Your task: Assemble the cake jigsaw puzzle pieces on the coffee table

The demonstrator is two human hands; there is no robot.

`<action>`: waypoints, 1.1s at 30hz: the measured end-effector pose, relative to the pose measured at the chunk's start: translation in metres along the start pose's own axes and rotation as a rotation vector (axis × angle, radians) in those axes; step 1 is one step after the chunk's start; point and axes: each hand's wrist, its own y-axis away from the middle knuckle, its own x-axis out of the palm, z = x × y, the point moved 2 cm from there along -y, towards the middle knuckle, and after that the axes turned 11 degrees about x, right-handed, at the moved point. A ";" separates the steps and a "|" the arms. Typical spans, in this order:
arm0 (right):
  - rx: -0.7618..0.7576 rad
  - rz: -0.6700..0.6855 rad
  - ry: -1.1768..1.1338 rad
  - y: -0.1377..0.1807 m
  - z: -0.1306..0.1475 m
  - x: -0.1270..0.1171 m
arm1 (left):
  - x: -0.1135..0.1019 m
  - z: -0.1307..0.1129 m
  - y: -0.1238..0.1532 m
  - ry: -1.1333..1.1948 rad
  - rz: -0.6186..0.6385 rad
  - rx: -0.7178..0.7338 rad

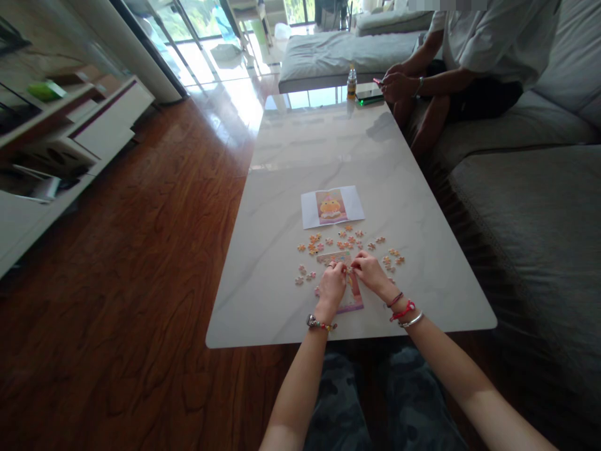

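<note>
place: home living room | signs: grey sofa (526,207), table (291,147) (marble-look), wooden floor (154,263)

We see a smooth, glossy table (267,269), matt-looking puzzle pieces (301,248), a paper sheet (332,207), shiny wood floor (164,250), matt cloth sofa (530,219) and polished metal bangle (414,320).

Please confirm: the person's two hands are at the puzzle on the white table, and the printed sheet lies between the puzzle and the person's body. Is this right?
Not entirely. The printed sheet lies on the far side of the puzzle, beyond the loose pieces, as the head view shows. The rest is correct.
</note>
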 end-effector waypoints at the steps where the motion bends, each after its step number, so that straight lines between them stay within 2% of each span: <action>1: -0.003 -0.001 -0.002 0.001 0.000 0.000 | 0.000 0.000 0.000 -0.002 -0.002 -0.001; 17: -0.028 0.052 0.030 0.008 -0.002 0.000 | 0.005 -0.001 -0.001 -0.004 -0.016 0.038; 22: -0.024 0.010 -0.091 0.011 0.000 -0.007 | -0.001 0.000 0.002 0.019 -0.049 0.062; 24: 0.029 -0.074 -0.175 0.015 -0.009 -0.023 | -0.007 0.000 0.007 0.003 -0.118 0.080; 26: 0.157 -0.158 -0.221 0.022 -0.028 -0.044 | -0.012 -0.001 0.014 -0.029 -0.169 0.091; 28: 0.261 -0.147 -0.220 0.034 -0.052 -0.063 | -0.010 -0.006 0.023 -0.059 -0.160 0.147; 30: 0.315 -0.077 -0.174 0.048 -0.073 -0.076 | -0.003 -0.013 0.033 -0.094 -0.114 0.233; 33: 0.375 -0.034 -0.059 0.065 -0.093 -0.081 | 0.012 -0.024 0.046 -0.160 -0.050 0.279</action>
